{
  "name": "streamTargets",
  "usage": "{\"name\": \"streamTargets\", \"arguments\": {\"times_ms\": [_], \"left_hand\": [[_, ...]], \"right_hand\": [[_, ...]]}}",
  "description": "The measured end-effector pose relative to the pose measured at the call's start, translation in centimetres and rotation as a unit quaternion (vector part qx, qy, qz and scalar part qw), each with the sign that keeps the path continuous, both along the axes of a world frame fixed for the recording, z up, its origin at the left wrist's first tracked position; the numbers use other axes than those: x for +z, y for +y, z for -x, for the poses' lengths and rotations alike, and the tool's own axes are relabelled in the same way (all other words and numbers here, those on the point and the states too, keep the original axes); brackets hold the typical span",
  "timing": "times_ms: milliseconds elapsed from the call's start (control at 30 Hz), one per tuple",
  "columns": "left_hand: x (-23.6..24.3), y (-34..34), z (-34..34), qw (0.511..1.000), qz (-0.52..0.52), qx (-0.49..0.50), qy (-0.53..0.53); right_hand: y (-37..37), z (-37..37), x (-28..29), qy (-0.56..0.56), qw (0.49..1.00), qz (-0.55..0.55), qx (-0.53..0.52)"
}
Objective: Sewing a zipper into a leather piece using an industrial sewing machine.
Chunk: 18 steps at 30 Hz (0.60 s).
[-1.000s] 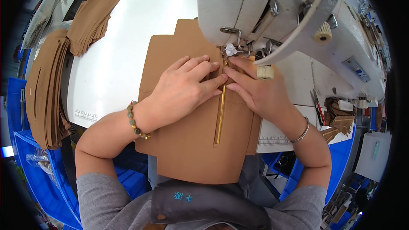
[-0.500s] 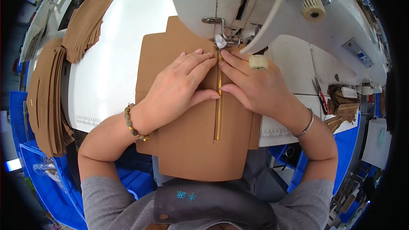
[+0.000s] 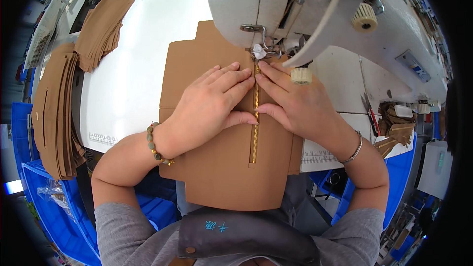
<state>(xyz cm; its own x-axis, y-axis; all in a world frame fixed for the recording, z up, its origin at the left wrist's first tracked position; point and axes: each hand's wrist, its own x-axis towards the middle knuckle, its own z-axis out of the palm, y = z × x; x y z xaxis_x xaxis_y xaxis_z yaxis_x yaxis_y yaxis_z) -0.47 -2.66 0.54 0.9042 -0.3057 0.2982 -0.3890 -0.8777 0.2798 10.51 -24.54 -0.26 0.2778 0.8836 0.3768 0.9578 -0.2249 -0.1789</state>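
A flat brown panel [image 3: 231, 182], leather-like, lies under the sewing machine [image 3: 236, 0] and overhangs the table's front edge. Down its middle runs a slot with a gold-toothed zipper [image 3: 254, 142]. My left hand [image 3: 209, 99] rests flat on the panel left of the zipper, fingers stretched, thumb tip at the teeth. On the other side my right hand [image 3: 298, 99] lies flat too, its fingertips close to the presser foot [image 3: 258, 51] and its thumb beside the zipper. Both hands are open and press on the panel. The needle point cannot be made out.
Stacks of cut brown pieces lie at the left, one upper [image 3: 106, 29] and one lower [image 3: 56, 113]. Red-handled snips [image 3: 372, 115] and brown scraps [image 3: 396, 125] sit at the right. Blue bins [image 3: 54, 207] stand below the table's left edge.
The whole view has shifted slightly, the machine appearing farther right. Both hands stay flat on the panel in nearly the same place beside the zipper.
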Motion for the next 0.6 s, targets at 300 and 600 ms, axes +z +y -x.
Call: {"name": "streamTargets", "arguments": {"times_ms": [300,600], "left_hand": [[0.1,0.1,-0.1,1.0,-0.021,-0.003,-0.004],[0.0,0.4,-1.0,0.999,-0.035,0.004,-0.024]], "right_hand": [[-0.1,0.1,0.0,-0.027,1.0,0.001,-0.008],[0.1,-0.4,0.2,-0.004,0.997,0.054,-0.05]]}}
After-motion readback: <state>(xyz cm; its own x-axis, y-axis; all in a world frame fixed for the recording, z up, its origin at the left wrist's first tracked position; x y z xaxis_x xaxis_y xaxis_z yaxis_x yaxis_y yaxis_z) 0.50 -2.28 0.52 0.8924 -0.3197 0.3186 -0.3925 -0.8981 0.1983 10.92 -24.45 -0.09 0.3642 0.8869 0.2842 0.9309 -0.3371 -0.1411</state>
